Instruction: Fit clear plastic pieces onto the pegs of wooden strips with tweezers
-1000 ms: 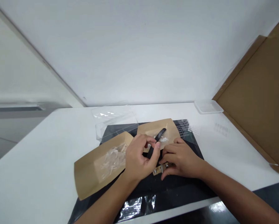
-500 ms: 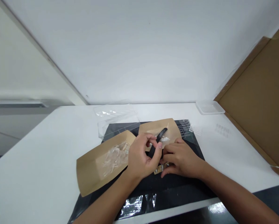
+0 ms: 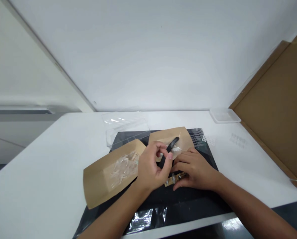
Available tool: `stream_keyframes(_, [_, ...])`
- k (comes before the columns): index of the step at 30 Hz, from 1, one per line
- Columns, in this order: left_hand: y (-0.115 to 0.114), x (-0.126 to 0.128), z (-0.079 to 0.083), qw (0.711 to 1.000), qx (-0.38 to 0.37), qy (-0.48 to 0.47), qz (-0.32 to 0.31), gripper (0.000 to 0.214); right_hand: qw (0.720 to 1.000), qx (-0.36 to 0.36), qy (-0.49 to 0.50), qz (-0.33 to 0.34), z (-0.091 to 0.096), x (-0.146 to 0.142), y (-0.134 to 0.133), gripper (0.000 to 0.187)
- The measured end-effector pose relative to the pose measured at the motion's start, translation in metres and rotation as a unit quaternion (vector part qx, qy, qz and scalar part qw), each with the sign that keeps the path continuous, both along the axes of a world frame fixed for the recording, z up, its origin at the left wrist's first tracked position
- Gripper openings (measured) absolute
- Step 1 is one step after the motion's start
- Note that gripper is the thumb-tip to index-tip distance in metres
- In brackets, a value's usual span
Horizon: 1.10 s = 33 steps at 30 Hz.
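My left hand (image 3: pixel 153 166) is closed, thumb and fingers pinched on a slim black tool (image 3: pixel 172 143) that looks like tweezers, its rounded end pointing up and away. Its lower end is hidden between my hands. Close beside it, my right hand (image 3: pixel 194 169) curls its thumb and fingers around a small tan strip (image 3: pixel 170 181) carrying clear and dark shiny bits. The strip lies low over the black mat (image 3: pixel 183 202), partly covered by the fingers. Just behind both hands sits a brown paper tray (image 3: pixel 160 135) with small white pieces (image 3: pixel 176 149).
Left of my hands, a larger brown paper tray (image 3: pixel 93 189) holds clear plastic pieces (image 3: pixel 125 167). Behind it are clear plastic boxes (image 3: pixel 128 127). Grey strips (image 3: pixel 197 136) and a sheet of white dots (image 3: pixel 208 140) lie right. A clear shallow container (image 3: pixel 225 116) stands near cardboard (image 3: pixel 275 113).
My right hand's fingers have shifted slightly, and more of the tan strip with its shiny bits shows. My left hand keeps its pinch on the black tool. The view has moved a little.
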<state>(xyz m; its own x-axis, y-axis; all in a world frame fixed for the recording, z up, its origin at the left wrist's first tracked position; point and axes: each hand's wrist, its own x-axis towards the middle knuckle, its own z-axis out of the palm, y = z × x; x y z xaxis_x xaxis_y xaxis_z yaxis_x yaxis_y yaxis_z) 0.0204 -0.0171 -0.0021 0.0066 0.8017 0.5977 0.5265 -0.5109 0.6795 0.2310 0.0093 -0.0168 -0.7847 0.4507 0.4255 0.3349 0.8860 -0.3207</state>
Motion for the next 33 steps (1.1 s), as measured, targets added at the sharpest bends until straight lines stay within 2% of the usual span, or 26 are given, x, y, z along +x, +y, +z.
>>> stream_keyframes(5, [-0.001,-0.002,-0.007,0.999,-0.018,-0.048,0.002,0.018,0.998,-0.005,0.01,0.057,0.003,0.001,0.0,0.037])
stream_keyframes(10, [-0.002,-0.002,-0.007,0.998,-0.016,-0.064,0.006,0.021,0.997,0.008,0.012,0.073,-0.001,-0.001,-0.001,0.028])
stream_keyframes(14, [-0.001,-0.001,-0.009,0.997,-0.004,-0.077,-0.004,0.024,0.997,0.035,-0.01,0.071,-0.001,-0.003,-0.001,0.029])
stream_keyframes(18, [0.0,0.0,-0.014,0.994,-0.029,-0.101,-0.023,0.025,0.994,0.078,-0.047,0.057,0.002,-0.006,-0.004,0.033])
stream_keyframes(28, [0.002,0.0,-0.02,0.991,-0.068,-0.112,-0.013,0.02,0.992,0.113,-0.036,0.036,0.004,-0.011,-0.011,0.032])
stream_keyframes(33, [0.001,0.001,-0.016,0.992,-0.076,-0.099,-0.012,0.016,0.992,0.12,-0.02,0.038,0.001,-0.011,-0.011,0.029])
